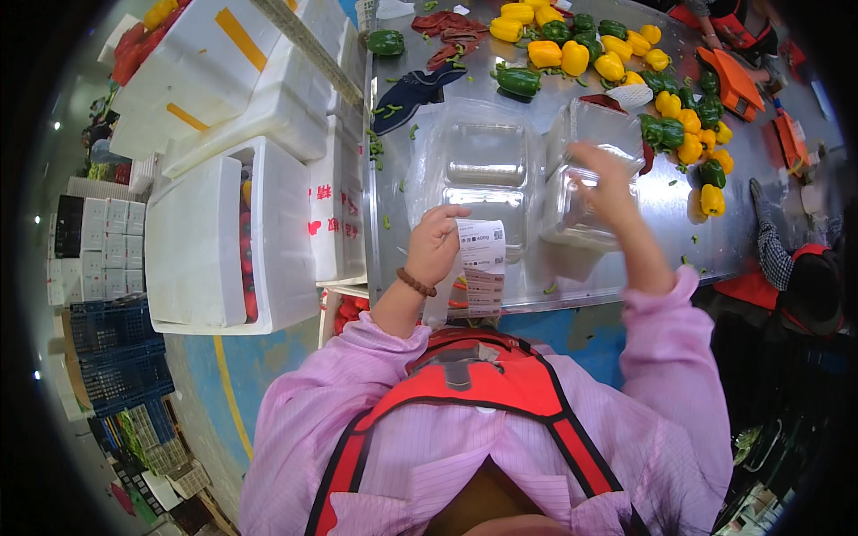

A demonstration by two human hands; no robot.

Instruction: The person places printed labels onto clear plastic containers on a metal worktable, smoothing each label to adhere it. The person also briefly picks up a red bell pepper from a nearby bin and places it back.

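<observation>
A strip of labels (pixel 483 259) was held in the left hand (pixel 434 246), whose fingers were curled nearly closed, the strip's upper left edge apparently pinched at the fingertips. It was hung upright in view, its lower end reaching the near edge of the metal surface (pixel 666 234). The right hand (pixel 605 183), blurred, was held over the right trays (pixel 565 225) with its fingers partly spread; nothing was seen in its grasp, and whether the plastic was touched could not be told.

The labels were judged very light and limp, easily curled or creased, and perhaps sticky if peeled; a pinch by one edge, clear of the printed face, would be best suited. The right trays, and the left trays (pixel 485 167) set beside them among loose film (pixel 431 179), were judged light, thin and slick, stiff enough to keep their shape but easily dented. They would be best taken by the rim, with little squeeze, since nested pieces might be made to cling together. Beyond them, yellow and green peppers (pixel 575 59) were scattered.
</observation>
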